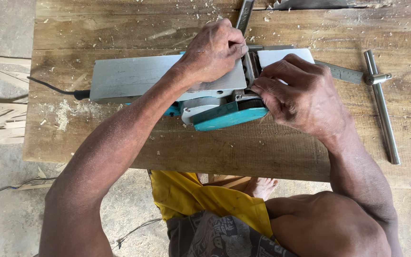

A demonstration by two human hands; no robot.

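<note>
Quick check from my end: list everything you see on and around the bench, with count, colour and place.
electric planer: one, teal body, grey sole up, bench centre
power cord: one, black, left of planer
T-handle wrench: one, silver, bench right
steel ruler: one, grey, beside the wrench
wooden bench: one, brown, strewn with shavings
left hand: on the sole near the blade drum
right hand: fingers at the drum

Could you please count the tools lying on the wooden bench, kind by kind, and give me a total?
Electric planer, upturned, teal housing, both hands on it (left hand, right hand): 1
Metal T-handle wrench: 1
Metal ruler: 1
Flat spanner, partly hidden behind the left hand: 1
Saw blade at the top edge: 1
Total: 5
</note>
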